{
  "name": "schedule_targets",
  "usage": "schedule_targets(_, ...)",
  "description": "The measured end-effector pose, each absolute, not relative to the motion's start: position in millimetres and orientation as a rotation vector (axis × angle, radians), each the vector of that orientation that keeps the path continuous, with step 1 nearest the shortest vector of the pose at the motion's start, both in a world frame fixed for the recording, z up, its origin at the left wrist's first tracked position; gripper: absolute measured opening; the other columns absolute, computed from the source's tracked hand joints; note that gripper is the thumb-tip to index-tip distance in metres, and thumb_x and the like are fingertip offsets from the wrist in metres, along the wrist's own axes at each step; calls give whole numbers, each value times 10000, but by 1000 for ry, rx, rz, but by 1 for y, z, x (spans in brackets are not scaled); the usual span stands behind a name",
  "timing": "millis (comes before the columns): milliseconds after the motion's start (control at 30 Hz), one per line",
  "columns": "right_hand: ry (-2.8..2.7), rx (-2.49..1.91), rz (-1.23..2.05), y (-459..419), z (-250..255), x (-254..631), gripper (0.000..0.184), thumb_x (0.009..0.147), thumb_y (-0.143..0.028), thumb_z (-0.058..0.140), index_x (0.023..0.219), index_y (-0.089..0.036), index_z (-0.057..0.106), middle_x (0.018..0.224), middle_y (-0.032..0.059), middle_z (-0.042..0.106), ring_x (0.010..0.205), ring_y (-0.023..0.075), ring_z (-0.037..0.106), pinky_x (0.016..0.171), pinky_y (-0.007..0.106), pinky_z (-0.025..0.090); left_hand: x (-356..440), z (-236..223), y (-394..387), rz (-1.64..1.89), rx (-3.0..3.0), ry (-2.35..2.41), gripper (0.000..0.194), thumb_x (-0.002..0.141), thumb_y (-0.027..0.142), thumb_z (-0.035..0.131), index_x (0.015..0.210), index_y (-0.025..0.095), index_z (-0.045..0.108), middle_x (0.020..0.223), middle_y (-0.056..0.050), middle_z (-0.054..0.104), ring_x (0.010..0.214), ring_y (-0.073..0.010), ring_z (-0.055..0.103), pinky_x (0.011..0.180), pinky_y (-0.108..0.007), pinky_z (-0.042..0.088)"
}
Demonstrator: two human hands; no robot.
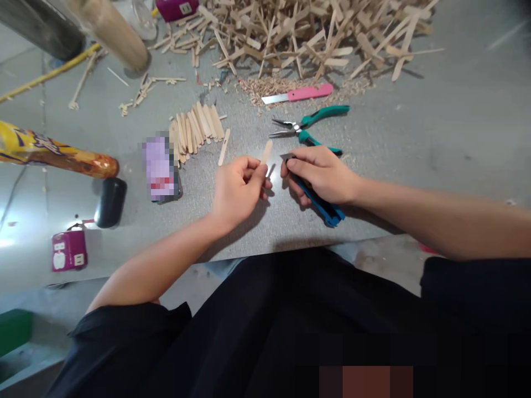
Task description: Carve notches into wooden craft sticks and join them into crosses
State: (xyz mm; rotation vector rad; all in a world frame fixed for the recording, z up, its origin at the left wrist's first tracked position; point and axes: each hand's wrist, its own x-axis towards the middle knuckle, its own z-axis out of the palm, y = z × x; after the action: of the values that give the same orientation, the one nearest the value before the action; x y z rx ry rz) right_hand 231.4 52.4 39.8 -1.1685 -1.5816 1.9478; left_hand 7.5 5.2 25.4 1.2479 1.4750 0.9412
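Between the thumb and fingers of my left hand point(243, 185) is a wooden craft stick point(267, 150), its rounded end pointing up and away. My right hand point(319, 174) grips a blue utility knife point(317, 200); a short dark blade pokes out past the thumb toward the stick, with a small gap between them. Just beyond the right hand lie green-handled needle-nose pliers point(296, 127), jaws spread. A pink craft knife point(309, 94) rests behind them on wood shavings point(265, 87). One loose stick point(224, 147) and a row of sticks point(197, 128) lie beyond my left hand.
A big heap of craft sticks point(290, 33) covers the back. On the left are a phone point(161, 168), a yellow snack packet point(53, 149), a black rounded object point(110, 202), a purple box point(69, 250) and a wooden cylinder point(112, 36). The grey table's point(249, 237) front edge runs before me.
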Motion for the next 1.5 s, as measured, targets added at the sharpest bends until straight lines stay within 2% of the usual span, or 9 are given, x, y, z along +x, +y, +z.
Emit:
schedule_targets(133,-1415,-1051,2036,52,36,238,305,1206,-442,675,965,-255,679,659,-37,669,484,169,659,463,295,541,28,23,5,1000,1228,1371,466,1091,684,841,1017,243,709,839,-39,874,644,-174,819,591,-288,642)
schedule_targets(300,-1407,-1150,2063,54,36,240,313,1222,-218,572,922,-242,658,684,-30,709,456,140,643,419,264,497,39,15,5,1041,1166,1297,553,1052,762,858,993,239,685,758,-18,843,658,-191,849,630,-305,701)
schedule_targets(567,-1524,-1069,1940,54,33,239,436,1173,-45,564,780,-231,601,628,-45,685,466,90,639,469,223,490,34,3,2,1052,1107,1215,530,1053,721,883,975,232,692,762,-12,844,608,-156,819,634,-279,722)
schedule_targets(733,-1588,-1166,1875,53,33,239,458,1175,-78,604,750,-245,569,625,-39,689,475,104,658,463,241,479,36,3,0,1050,1131,1222,511,1069,722,858,974,242,711,797,-15,851,639,-165,824,634,-300,728)
schedule_targets(867,-1660,-1197,1807,50,32,239,476,1202,-141,624,740,-245,575,585,-33,674,472,106,636,479,252,467,35,0,-3,1051,1237,1263,478,1104,696,828,985,243,732,832,-32,869,619,-153,801,558,-277,646)
schedule_targets(967,-1661,-1269,1816,48,33,238,465,1212,-155,610,758,-248,582,551,-39,648,438,113,616,452,267,438,32,-3,-5,1062,1376,1290,413,1152,630,796,1011,242,765,847,-45,885,620,-146,792,530,-273,574)
schedule_targets(1100,-1622,-1324,1882,47,36,237,437,1204,-141,609,780,-245,593,575,-48,657,413,113,629,432,274,433,31,-4,-6,1077,1554,1295,329,1193,523,769,1046,230,789,868,-39,900,717,-149,853,609,-260,594)
schedule_targets(1233,-1641,-1342,1932,50,37,240,401,1214,-166,618,820,-240,632,565,-56,652,392,125,636,436,280,449,30,-1,-5,1094,1698,1244,319,1203,453,761,992,215,769,784,-6,860,607,-101,778,539,-224,502)
schedule_targets(1500,-1637,-1131,2049,57,38,246,411,1226,-206,621,818,-227,665,570,-62,653,398,109,628,430,245,474,27,-4,-9,1065,1468,1216,370,1161,565,811,1005,231,776,787,-20,856,568,-110,723,512,-252,497)
